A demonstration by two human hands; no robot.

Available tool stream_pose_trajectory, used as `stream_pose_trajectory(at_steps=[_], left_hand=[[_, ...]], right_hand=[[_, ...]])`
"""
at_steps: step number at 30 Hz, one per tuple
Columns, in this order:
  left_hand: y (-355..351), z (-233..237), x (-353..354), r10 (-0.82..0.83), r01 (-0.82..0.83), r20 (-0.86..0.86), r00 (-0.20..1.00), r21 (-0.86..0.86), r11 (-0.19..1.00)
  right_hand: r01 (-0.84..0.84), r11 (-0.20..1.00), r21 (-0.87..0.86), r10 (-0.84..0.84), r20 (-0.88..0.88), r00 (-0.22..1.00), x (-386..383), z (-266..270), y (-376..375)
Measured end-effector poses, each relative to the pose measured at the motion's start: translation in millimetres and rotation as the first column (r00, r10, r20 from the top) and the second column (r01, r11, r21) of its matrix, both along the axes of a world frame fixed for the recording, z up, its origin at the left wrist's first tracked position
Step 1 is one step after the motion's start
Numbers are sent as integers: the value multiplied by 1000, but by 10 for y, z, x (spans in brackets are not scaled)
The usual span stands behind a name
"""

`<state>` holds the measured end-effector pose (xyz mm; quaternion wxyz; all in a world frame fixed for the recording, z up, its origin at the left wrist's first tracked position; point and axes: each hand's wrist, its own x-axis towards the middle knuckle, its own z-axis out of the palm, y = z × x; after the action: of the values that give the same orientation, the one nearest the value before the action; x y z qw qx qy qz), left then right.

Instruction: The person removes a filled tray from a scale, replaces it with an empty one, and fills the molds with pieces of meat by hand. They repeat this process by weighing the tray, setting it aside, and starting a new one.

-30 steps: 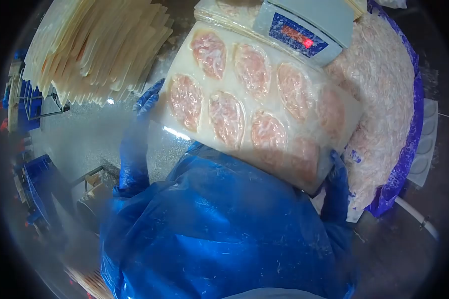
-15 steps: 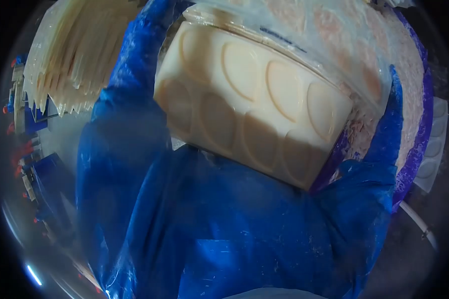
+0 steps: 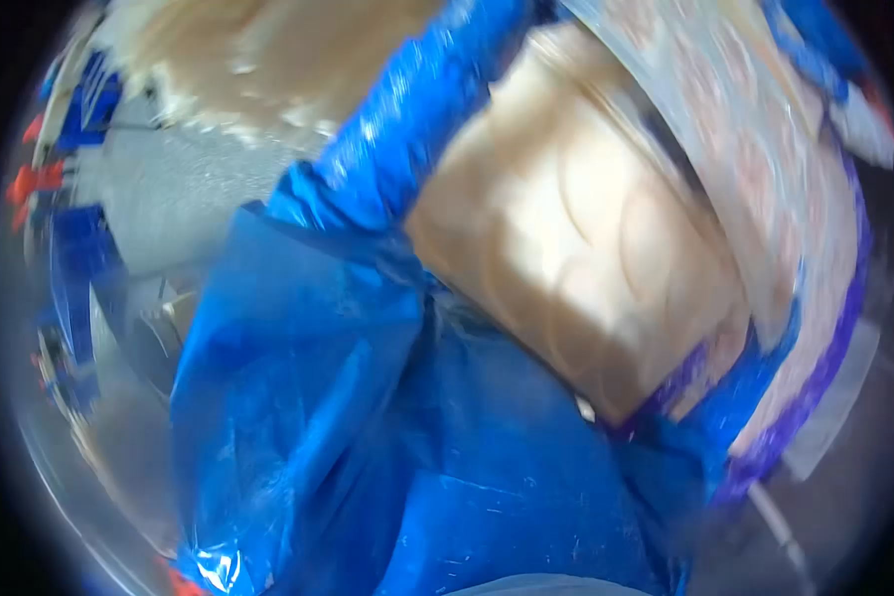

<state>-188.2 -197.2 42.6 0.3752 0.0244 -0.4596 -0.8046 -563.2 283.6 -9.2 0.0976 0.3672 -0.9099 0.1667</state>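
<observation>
A cream block-like tray [image 3: 586,238] with rows of rounded hollows lies tilted in front of my body, blurred now. My left sleeve [image 3: 407,109], blue and wet, reaches up along its left side; the left hand is beyond the top edge. A cloudy plastic sheet [image 3: 705,99] with pinkish, rounded patches hangs along the tray's right side. My right sleeve [image 3: 720,417] passes up behind this sheet, which hides the right hand. Beyond the sheet is a pale, minced-looking mass [image 3: 819,288] within a purple rim [image 3: 849,308].
A stack of pale, ragged-edged sheets [image 3: 258,60] stands at upper left, above a grey wet surface [image 3: 169,199]. Another person's blue sleeve [image 3: 815,35] and white-gloved hand [image 3: 864,124] show at upper right. A white tray [image 3: 834,397] lies outside the purple rim.
The view has swung, and the cream tray appears farther right and more steeply tilted. My left sleeve now slants to the right. Another person's sleeve and hand have come in at upper right.
</observation>
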Motion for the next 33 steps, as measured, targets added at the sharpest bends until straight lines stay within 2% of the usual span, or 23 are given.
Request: stream_pose_trajectory(at_steps=[4, 5, 7, 8, 9, 10, 11, 12, 13, 14, 15, 16, 17, 19, 20, 23, 26, 28, 29, 30, 31, 32, 33], left_hand=[[619, 915, 1188, 174, -184, -115, 978, -86, 979], [766, 1120, 1394, 227, -229, -71, 971, -23, 973], [900, 1223, 1806, 253, -252, -4, 967, -111, 961], [948, 1262, 2098, 281, -281, -20, 960, -137, 950], [1040, 1301, 2328, 325, -315, 33, 945, -161, 935], [1120, 1325, 2543, 366, -346, 88, 927, -182, 920], [1177, 1327, 2739, 404, -373, 145, 903, -200, 906], [1210, 1304, 2917, 422, -390, 136, 896, -212, 896], [1088, 820, 2342, 468, -437, 172, 867, -190, 879], [1080, 736, 2427, 509, -483, 181, 841, -173, 859], [1076, 668, 2495, 524, -495, 178, 833, -181, 850], [1077, 599, 2551, 542, -528, 202, 816, -122, 841], [1082, 528, 2606, 552, -555, 232, 801, -57, 830], [1086, 409, 2675, 566, -571, 217, 795, -45, 820], [1098, 373, 2693, 570, -579, 220, 792, -27, 815], [1100, 341, 2747, 544, -558, 213, 811, 3, 830], [1161, 288, 2374, 464, -478, 229, 856, 4, 879], [1213, 248, 2014, 359, -366, 233, 904, -11, 930], [1192, 112, 1859, 230, -239, 257, 939, 5, 971], [1289, 132, 1649, 142, -162, 349, 926, 27, 986], [1448, 207, 1393, 60, -87, 437, 897, 42, 995], [1637, 293, 1058, -56, 65, 450, 891, -5, 998], [1847, 380, 758, -144, 193, 461, 875, -60, 979]], right_hand=[[-153, 947, -281, 155, -17, 988, 1073, 302, -1087], [-222, 907, -359, 230, -21, 973, 1378, 452, -1487], [-393, 801, -452, 405, -76, 911, 2070, 916, -2416], [-468, 779, -418, 461, -123, 879, 2558, 1193, -2844], [-771, 319, -552, 687, -426, 589, 2889, 1378, -3141], [-617, 210, -759, 880, -128, 458, 3074, 1449, -3536], [-88, 113, -990, 993, 111, 30, 3404, 1684, -3880], [447, 281, -849, 882, 45, -469, 3744, 1914, -4197], [425, 265, -866, 741, -99, -664, 3209, 1470, -4686], [394, 219, -892, 543, -224, -809, 3324, 1492, -4980], [351, 310, -884, 769, 15, -639, 3554, 1626, -5129], [335, 403, -852, 883, 266, -386, 3764, 1759, -5240], [332, 406, -851, 880, 266, -393, 3816, 1757, -5399], [196, 485, -852, 818, 364, -445, 3856, 1671, -5709], [-79, 342, -936, 812, 337, -476, 3782, 1533, -5840], [-187, 403, -896, 752, 440, -491, 3742, 1654, -5502], [-295, 510, -808, 670, 589, -452, 3262, 1690, -4682], [-192, 524, -830, 718, 551, -424, 3101, 1374, -4012], [-174, 581, -795, 731, 604, -318, 3088, 1270, -3525], [-172, 648, -742, 719, 670, -186, 3046, 1145, -3052], [-102, 658, -746, 736, 666, -121, 2983, 1000, -2536], [24, 663, -748, 748, 661, -52, 2863, 850, -2061], [170, 663, -729, 716, 684, 140, 2749, 726, -1558]])
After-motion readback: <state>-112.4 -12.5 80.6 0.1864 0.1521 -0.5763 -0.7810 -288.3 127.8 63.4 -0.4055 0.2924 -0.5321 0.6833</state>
